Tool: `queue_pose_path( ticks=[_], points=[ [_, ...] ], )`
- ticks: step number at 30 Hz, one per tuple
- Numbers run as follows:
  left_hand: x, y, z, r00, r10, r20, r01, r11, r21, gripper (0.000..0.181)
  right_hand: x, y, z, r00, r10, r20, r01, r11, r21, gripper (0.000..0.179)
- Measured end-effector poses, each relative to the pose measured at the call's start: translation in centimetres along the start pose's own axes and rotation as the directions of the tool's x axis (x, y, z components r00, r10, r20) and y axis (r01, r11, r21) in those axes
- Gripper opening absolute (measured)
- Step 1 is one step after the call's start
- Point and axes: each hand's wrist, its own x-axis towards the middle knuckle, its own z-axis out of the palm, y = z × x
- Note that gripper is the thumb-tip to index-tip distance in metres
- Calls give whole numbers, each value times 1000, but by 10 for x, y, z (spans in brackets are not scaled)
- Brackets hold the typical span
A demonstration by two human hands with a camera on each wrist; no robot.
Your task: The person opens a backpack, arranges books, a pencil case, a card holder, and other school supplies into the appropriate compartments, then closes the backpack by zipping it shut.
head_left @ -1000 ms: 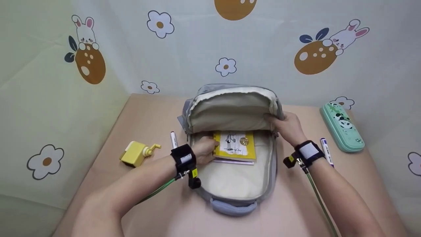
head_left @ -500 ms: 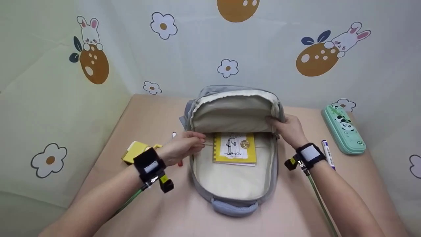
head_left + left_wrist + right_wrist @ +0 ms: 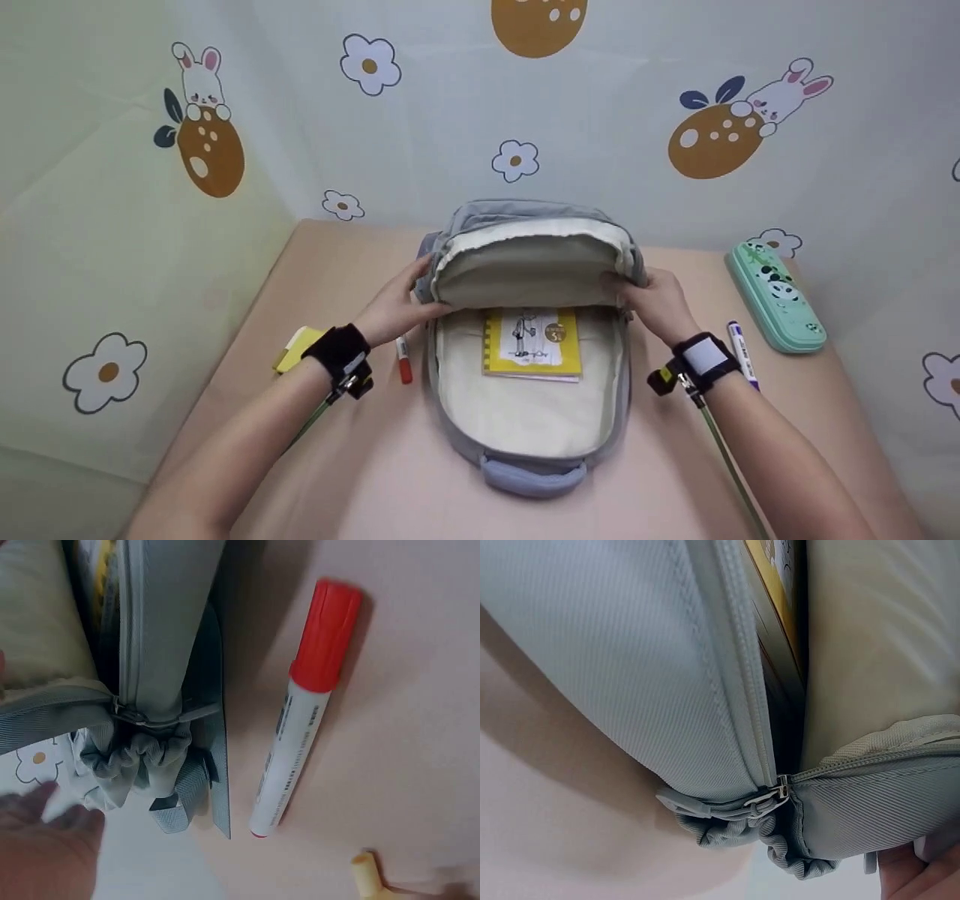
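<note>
A grey-blue backpack (image 3: 529,469) lies with its main compartment unzipped and its cream lining showing. Its front flap (image 3: 532,262) is lifted. Inside lies a yellow spiral notebook (image 3: 532,345) with a drawing on its cover, its upper part hidden under the flap. My right hand (image 3: 664,300) grips the flap's right edge, thumb on the lining side. At the left edge my left hand (image 3: 394,304) spreads around the flap, thumb toward the lining and fingers outside. In the left wrist view its blurred fingers (image 3: 52,840) show apart from the fabric.
A red-capped marker (image 3: 304,712) lies left of the bag, beside a yellow crank-handled sharpener (image 3: 298,349) partly hidden by the left wrist. To the right are a blue-capped marker (image 3: 742,356) and a green panda pencil case (image 3: 776,296). A printed curtain (image 3: 600,112) stands behind the table.
My left hand has come out of the bag's compartment, away from the notebook, and moved up to the flap's left edge. The notebook stays inside. My right hand keeps its grip.
</note>
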Motion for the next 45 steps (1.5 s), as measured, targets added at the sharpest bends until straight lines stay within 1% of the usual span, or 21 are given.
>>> queue_pose_path(
  ticks=[2,5,8,11,14,16,18,20,24,25,28,30,32,35,36,39,40,41,42,43,45],
  points=[
    [3,0,2,999,30,29,-31,999,16,71,-1,1,0,1000,0,0,0,1000,-1,53],
    [4,0,4,997,39,62,-42,998,37,45,-3,2,-1,1000,-5,6,5,1000,6,50],
    [1,1,5,997,23,73,-27,998,54,30,-6,3,-3,1000,-13,18,12,1000,13,46],
    [-2,3,5,997,29,69,-34,997,72,17,-9,3,-6,999,-29,29,29,999,-13,41],
    [-5,2,3,997,58,46,-63,991,119,8,-13,3,-8,997,-62,41,65,995,-75,31],
    [-8,0,3,996,87,27,-90,983,162,9,-16,3,-10,993,-108,54,114,986,-123,22],
    [-9,-2,3,992,124,13,-124,973,195,13,-19,5,-11,982,-172,71,183,967,-179,10],
    [-11,-3,2,988,156,9,-154,964,218,15,-22,7,-13,965,-246,90,261,938,-230,13],
    [-16,-2,2,975,221,39,-223,933,281,29,-28,13,-17,918,-374,133,397,867,-301,36],
    [-17,-2,2,970,236,52,-240,922,305,33,-30,14,-17,906,-399,141,423,851,-312,37],
    [-20,-4,2,954,284,91,-297,878,375,41,-35,19,-18,851,-499,162,522,773,-362,42],
    [-23,-5,3,940,321,113,-338,842,421,44,-38,23,-18,800,-575,173,591,705,-392,45],
    [-26,-7,3,923,360,133,-379,802,462,45,-39,27,-17,735,-651,188,659,622,-424,48],
    [-29,-9,4,893,420,162,-437,727,530,44,-41,33,-15,641,-737,214,731,502,-462,50],
    [-30,-10,4,884,434,173,-452,702,550,44,-41,35,-14,616,-755,225,746,468,-474,50],
    [-31,-13,5,861,461,212,-489,640,593,44,-44,39,-13,573,-777,259,770,403,-495,47],
    [-31,-14,5,858,463,222,-494,627,603,44,-45,40,-12,565,-782,266,774,390,-498,47],
    [-32,-15,6,856,462,232,-497,615,613,44,-46,41,-12,562,-780,274,776,383,-500,46],
    [-32,-17,6,854,460,241,-501,605,619,43,-47,42,-11,561,-778,284,778,378,-502,44],
    [-33,-17,7,858,450,248,-498,610,616,43,-49,43,-10,559,-777,289,780,374,-501,43],
    [-34,-19,9,862,434,261,-494,605,624,42,-51,46,-8,540,-789,293,790,355,-501,40]
  ],
)
